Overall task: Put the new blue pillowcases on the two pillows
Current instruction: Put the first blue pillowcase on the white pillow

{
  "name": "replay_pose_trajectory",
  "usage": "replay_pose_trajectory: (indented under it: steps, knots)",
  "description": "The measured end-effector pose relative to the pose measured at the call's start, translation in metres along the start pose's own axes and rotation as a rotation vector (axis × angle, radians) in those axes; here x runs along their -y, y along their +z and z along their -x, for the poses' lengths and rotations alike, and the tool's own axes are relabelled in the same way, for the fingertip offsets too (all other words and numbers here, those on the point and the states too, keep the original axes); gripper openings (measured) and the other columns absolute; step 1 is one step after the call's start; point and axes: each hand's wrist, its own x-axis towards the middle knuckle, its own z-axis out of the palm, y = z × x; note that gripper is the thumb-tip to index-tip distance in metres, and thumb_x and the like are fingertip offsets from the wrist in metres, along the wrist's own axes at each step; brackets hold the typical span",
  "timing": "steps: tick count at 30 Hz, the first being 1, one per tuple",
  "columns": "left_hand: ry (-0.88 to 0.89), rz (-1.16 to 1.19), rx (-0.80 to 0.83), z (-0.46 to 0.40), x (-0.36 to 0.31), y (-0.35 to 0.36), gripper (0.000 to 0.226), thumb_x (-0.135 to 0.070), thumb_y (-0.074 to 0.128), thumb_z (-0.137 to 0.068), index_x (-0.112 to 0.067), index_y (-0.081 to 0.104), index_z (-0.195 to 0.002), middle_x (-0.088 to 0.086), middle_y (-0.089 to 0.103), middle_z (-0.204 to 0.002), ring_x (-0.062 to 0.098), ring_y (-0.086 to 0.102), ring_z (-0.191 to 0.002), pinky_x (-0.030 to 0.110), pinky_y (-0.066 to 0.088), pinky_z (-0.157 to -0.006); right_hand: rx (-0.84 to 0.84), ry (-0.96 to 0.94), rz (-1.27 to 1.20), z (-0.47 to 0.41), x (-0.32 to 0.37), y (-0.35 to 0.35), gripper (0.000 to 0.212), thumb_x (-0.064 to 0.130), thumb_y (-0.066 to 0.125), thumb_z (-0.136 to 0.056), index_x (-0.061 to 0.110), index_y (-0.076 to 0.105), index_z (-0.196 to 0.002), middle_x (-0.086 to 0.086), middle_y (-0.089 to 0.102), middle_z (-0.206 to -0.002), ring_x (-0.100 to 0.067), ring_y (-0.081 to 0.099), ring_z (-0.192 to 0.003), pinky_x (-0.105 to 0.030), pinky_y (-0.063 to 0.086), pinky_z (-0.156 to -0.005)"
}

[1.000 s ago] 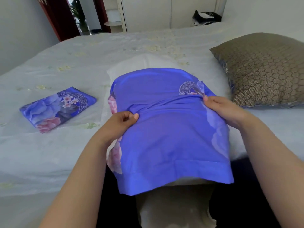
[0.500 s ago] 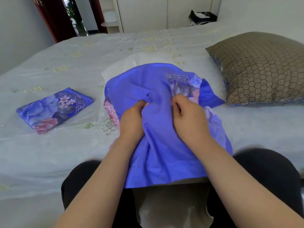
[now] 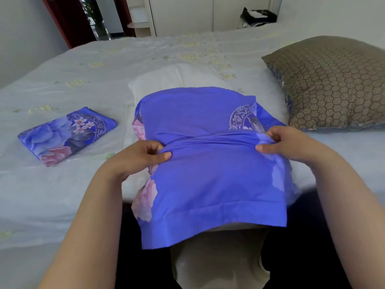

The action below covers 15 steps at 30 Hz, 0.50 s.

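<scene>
A blue floral pillowcase [image 3: 212, 184] lies bunched over the middle of a bare white pillow [image 3: 173, 80] on the bed in front of me. The pillow's far end shows beyond the cloth, and its near end [image 3: 218, 257] sticks out below the hem. My left hand [image 3: 139, 157] pinches a fold of the pillowcase at its left side. At the right side my right hand [image 3: 289, 142] grips the same gathered fold. A second blue floral pillowcase [image 3: 66, 135] lies folded on the bed to the left. A second pillow [image 3: 333, 82], in a brown honeycomb-patterned cover, rests at the right.
The bed [image 3: 62, 195] wears a pale embroidered sheet. A dark bag [image 3: 258, 16] sits past the far right corner. White cupboards [image 3: 187, 13] and a red-framed doorway [image 3: 68, 19] stand behind the bed. My dark-clothed legs are at the near edge.
My hands met at the middle of the pillowcase half a second ago; now they have spread apart to its two sides, stretching the gathered fold flat across the pillow.
</scene>
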Motion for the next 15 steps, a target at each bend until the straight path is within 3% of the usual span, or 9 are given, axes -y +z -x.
replay_pose_trajectory:
  steps: [2, 4, 5, 7, 8, 10, 12, 13, 15]
  knots:
    - [-0.031, -0.104, -0.123, 0.0, 0.002, -0.001, 0.032, -0.026, 0.064, -0.088, 0.001, 0.056, -0.073, 0.008, 0.053, -0.068, 0.017, 0.048, -0.068, 0.033, 0.042, -0.071, -0.217, 0.067, 0.323, 0.011, 0.014, 0.011, 0.034, 0.037, 0.069, -0.083, 0.015, 0.048, -0.067, -0.002, 0.05, -0.065, -0.024, 0.051, -0.067, -0.033, 0.03, -0.057]
    - [-0.006, -0.091, -0.33, -0.005, -0.002, 0.009, 0.027, -0.022, 0.058, -0.091, 0.002, 0.057, -0.079, 0.011, 0.055, -0.069, 0.018, 0.048, -0.067, 0.034, 0.043, -0.069, -0.455, 0.008, 0.442, 0.023, 0.033, 0.03, 0.023, 0.033, 0.056, -0.092, 0.012, 0.058, -0.083, -0.017, 0.061, -0.08, -0.036, 0.059, -0.082, -0.036, 0.029, -0.06]
    - [0.006, -0.054, -0.432, -0.01, -0.003, 0.016, 0.024, -0.02, 0.053, -0.093, 0.002, 0.058, -0.083, 0.013, 0.058, -0.073, 0.018, 0.049, -0.068, 0.034, 0.043, -0.068, -0.55, -0.058, 0.441, 0.029, 0.042, 0.043, 0.022, 0.028, 0.05, -0.095, 0.009, 0.059, -0.093, -0.023, 0.063, -0.087, -0.041, 0.059, -0.083, -0.036, 0.027, -0.059]
    - [0.026, 0.042, -0.573, -0.015, -0.008, 0.028, 0.024, -0.017, 0.045, -0.094, -0.003, 0.057, -0.079, 0.012, 0.06, -0.077, 0.016, 0.048, -0.069, 0.032, 0.042, -0.067, -0.608, -0.253, 0.25, 0.034, 0.059, 0.073, 0.023, 0.024, 0.044, -0.094, 0.007, 0.058, -0.088, -0.022, 0.062, -0.077, -0.037, 0.057, -0.069, -0.032, 0.025, -0.058]
    - [0.032, 0.08, -0.604, -0.016, -0.011, 0.033, 0.025, -0.014, 0.042, -0.094, -0.006, 0.053, -0.073, 0.01, 0.056, -0.074, 0.015, 0.045, -0.067, 0.031, 0.038, -0.063, -0.538, -0.315, 0.059, 0.034, 0.065, 0.086, 0.025, 0.024, 0.043, -0.093, 0.008, 0.055, -0.079, -0.018, 0.057, -0.068, -0.03, 0.051, -0.062, -0.03, 0.026, -0.058]
    - [0.035, 0.144, -0.597, -0.017, -0.008, 0.035, 0.027, -0.007, 0.041, -0.093, -0.011, 0.046, -0.067, 0.009, 0.049, -0.071, 0.015, 0.04, -0.066, 0.029, 0.031, -0.059, -0.245, -0.31, -0.381, 0.029, 0.073, 0.092, 0.032, 0.03, 0.048, -0.091, 0.007, 0.054, -0.071, -0.008, 0.05, -0.062, -0.013, 0.043, -0.059, -0.028, 0.034, -0.059]
    - [-0.011, 0.08, -0.534, -0.013, -0.004, 0.029, 0.023, -0.003, 0.043, -0.093, -0.007, 0.053, -0.072, 0.012, 0.052, -0.073, 0.018, 0.047, -0.068, 0.028, 0.031, -0.058, 0.063, -0.173, -0.79, 0.018, 0.067, 0.071, 0.025, 0.032, 0.064, -0.085, 0.01, 0.069, -0.074, -0.003, 0.064, -0.07, -0.011, 0.057, -0.063, -0.027, 0.049, -0.065]
    - [-0.01, 0.116, -0.504, -0.012, 0.002, 0.025, 0.019, -0.003, 0.045, -0.092, -0.004, 0.058, -0.079, 0.012, 0.055, -0.077, 0.019, 0.05, -0.07, 0.026, 0.032, -0.058, 0.16, -0.086, -0.9, 0.011, 0.058, 0.057, 0.022, 0.035, 0.07, -0.075, 0.013, 0.073, -0.076, -0.001, 0.07, -0.075, -0.011, 0.064, -0.066, -0.024, 0.053, -0.068]
    - [-0.003, 0.338, -0.415, -0.007, 0.008, 0.02, 0.021, -0.011, 0.047, -0.094, -0.002, 0.065, -0.09, 0.008, 0.065, -0.08, 0.016, 0.058, -0.072, 0.023, 0.043, -0.065, 0.225, 0.042, -0.839, -0.004, 0.033, 0.037, 0.029, 0.04, 0.073, -0.065, 0.013, 0.074, -0.078, -0.002, 0.072, -0.074, -0.011, 0.068, -0.064, -0.023, 0.054, -0.066]
